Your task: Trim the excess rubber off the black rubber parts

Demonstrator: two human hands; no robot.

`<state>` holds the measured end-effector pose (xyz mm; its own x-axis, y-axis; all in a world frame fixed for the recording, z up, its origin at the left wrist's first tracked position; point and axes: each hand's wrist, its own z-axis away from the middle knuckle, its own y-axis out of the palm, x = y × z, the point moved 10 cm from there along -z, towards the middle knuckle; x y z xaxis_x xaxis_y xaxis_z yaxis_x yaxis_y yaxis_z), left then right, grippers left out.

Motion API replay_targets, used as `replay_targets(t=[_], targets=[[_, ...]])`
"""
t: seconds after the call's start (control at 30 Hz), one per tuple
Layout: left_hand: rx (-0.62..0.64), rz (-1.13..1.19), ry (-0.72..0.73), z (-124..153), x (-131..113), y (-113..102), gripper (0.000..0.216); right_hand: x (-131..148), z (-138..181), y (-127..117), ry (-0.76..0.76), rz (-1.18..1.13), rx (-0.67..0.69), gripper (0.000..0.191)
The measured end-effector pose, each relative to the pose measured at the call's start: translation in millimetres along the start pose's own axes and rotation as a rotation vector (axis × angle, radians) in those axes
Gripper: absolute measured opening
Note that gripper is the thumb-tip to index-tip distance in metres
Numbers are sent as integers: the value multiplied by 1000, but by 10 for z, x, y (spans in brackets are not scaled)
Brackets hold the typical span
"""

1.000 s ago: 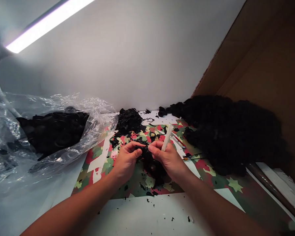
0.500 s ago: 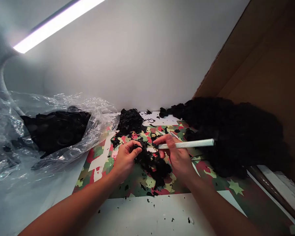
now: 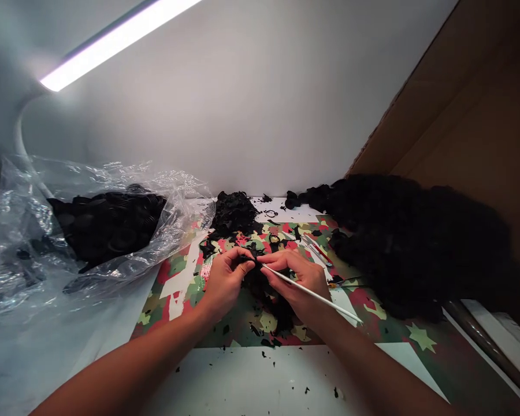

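Note:
My left hand (image 3: 225, 280) pinches a small black piece (image 3: 248, 258) over the camouflage-patterned mat (image 3: 186, 283). My right hand (image 3: 299, 277) grips a thin white stick-like tool (image 3: 316, 296), its tip touching the black piece and its handle slanting back over my wrist. Below both hands lies a small heap of black scraps (image 3: 268, 294).
A clear plastic bag (image 3: 34, 242) holding black round parts (image 3: 108, 222) lies at the left. A large pile of black parts (image 3: 416, 242) sits at the right against a cardboard wall (image 3: 472, 115). Another black heap (image 3: 234, 211) lies behind the mat. A lamp bar (image 3: 117, 40) glows overhead.
My right hand has swung the white tool from upright, through pointing right, to slanting back over my wrist with its tip at the black piece. My left hand has stayed pinched.

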<state>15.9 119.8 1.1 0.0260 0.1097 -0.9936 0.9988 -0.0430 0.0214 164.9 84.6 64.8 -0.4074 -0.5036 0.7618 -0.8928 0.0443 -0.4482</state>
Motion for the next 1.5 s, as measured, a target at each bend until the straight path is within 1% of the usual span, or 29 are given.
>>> replay_targets(t=[0.23, 0.37, 0.43, 0.57, 0.63, 0.7, 0.8, 0.87, 0.97, 1.03, 1.1, 1.27, 1.5], targets=[[-17, -5, -1, 23, -3, -8, 4, 19, 6, 28, -36, 51, 17, 11], [-25, -44, 25, 29, -29, -16, 2, 104, -1, 32, -114, 98, 22, 12], [-34, -39, 29, 31, -43, -21, 2, 155, 2, 52, -162, 148, 24, 16], [-43, -15, 16, 41, -38, -15, 4, 278, 38, 71, -281, 243, -37, 17], [-38, -9, 13, 45, -28, -5, 4, 290, 50, 84, -293, 278, -58, 16], [-29, 11, 8, 47, -17, 4, 5, 250, 43, 82, -258, 297, -68, 16], [-6, 75, -14, 40, 1, 21, 5, 122, 14, 14, -149, 247, -93, 14], [4, 141, -41, 29, 27, 27, 7, -30, -8, -46, -22, 153, -102, 14], [35, 295, -90, 13, 93, 63, 14, -281, -9, -96, 185, -50, -112, 17], [76, 413, -139, 13, 154, 118, 21, -375, -4, -95, 259, -150, -111, 18], [110, 505, -193, 22, 207, 172, 27, -399, -5, -101, 272, -183, -117, 20], [172, 626, -272, 37, 240, 266, 35, -406, -1, -120, 276, -131, -127, 20], [157, 675, -314, 30, 273, 270, 35, -465, -1, -63, 307, -205, -93, 21]])
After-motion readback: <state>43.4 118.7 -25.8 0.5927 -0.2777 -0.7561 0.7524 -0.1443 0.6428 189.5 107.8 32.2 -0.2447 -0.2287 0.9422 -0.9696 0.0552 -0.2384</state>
